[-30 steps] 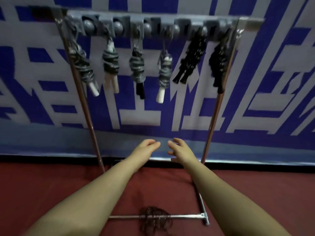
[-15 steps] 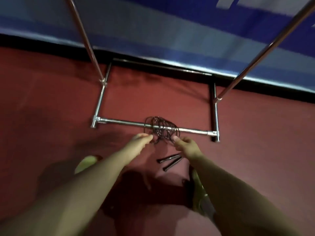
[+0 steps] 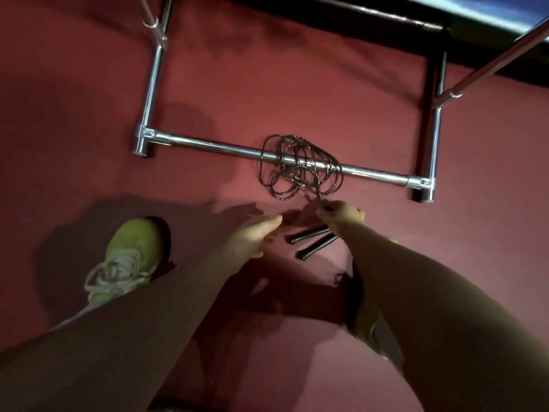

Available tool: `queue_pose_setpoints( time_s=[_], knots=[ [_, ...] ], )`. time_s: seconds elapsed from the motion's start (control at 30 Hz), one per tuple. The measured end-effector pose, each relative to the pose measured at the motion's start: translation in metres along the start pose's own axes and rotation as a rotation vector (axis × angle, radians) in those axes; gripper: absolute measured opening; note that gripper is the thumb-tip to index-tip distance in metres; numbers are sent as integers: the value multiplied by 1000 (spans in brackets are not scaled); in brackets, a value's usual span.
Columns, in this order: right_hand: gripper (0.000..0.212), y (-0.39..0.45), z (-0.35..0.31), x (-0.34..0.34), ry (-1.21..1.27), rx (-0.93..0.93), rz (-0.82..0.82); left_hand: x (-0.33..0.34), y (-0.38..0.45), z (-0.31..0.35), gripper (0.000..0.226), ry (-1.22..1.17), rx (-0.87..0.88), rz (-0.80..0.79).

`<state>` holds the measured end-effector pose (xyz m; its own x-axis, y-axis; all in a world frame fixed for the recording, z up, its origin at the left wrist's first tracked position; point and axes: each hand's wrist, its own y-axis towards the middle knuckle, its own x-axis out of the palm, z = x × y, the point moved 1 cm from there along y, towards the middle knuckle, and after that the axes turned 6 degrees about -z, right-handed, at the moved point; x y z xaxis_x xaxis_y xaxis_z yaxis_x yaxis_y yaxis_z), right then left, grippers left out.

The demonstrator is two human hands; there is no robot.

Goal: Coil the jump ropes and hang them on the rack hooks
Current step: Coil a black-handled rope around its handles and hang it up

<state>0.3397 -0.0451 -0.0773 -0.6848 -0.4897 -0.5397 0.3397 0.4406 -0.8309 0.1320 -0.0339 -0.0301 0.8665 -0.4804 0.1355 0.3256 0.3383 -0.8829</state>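
A dark jump rope (image 3: 300, 168) lies in a loose tangle on the red floor, draped over the rack's chrome front base bar (image 3: 208, 145). Its two black handles (image 3: 312, 240) lie side by side on the floor just below the tangle. My right hand (image 3: 341, 215) pinches a strand of the rope at the tangle's near edge. My left hand (image 3: 252, 234) hovers beside the handles with its fingers extended and holds nothing. The rack's hooks and top bar are out of view.
The rack's chrome base frame has side bars (image 3: 151, 81) and two slanted uprights (image 3: 490, 63). My left shoe (image 3: 127, 260), yellow-green, stands on the floor at the left. My right shoe (image 3: 371, 322) is partly hidden under my right forearm. A dark wall edge (image 3: 386, 16) runs behind.
My view has dropped from the hung ropes down to the floor. Both hands came down to the tangled rope, and my right hand has taken hold of a strand.
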Motion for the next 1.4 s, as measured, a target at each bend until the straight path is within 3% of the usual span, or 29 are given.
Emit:
queue_pose_setpoints(
  time_s=[0.2,0.3,0.4,0.67,0.8,0.97,1.07,1.13,1.2,1.3,1.4],
  knots=[
    [31,-64,-15,-13,153,-258,-213,4,-28,15,21,30,139,-15],
    [30,-121,-33,-44,456,-335,-294,8,-59,37,55,-38,193,-49],
    [30,-189,-55,-81,703,-434,-316,7,-103,67,72,-76,294,-65],
    [34,-325,-79,-131,1132,-557,-291,10,-228,122,61,183,703,-181],
    [35,-366,-83,-131,1310,-594,-296,6,-268,116,71,283,675,-326],
    [37,-374,-92,-132,1505,-547,-217,10,-296,104,107,269,607,-569],
    [37,-364,-94,-130,1585,-513,-215,14,-300,100,81,312,596,-566],
    [38,-361,-93,-131,1542,-513,-204,17,-303,101,42,429,599,-497],
    [42,-353,-88,-134,1265,-512,-112,20,-304,109,25,445,607,-431],
    [43,-335,-80,-142,629,-526,174,18,-304,121,18,295,569,-432],
    [23,-332,-77,-154,508,-710,259,12,-305,133,19,225,481,-498]
  ],
)
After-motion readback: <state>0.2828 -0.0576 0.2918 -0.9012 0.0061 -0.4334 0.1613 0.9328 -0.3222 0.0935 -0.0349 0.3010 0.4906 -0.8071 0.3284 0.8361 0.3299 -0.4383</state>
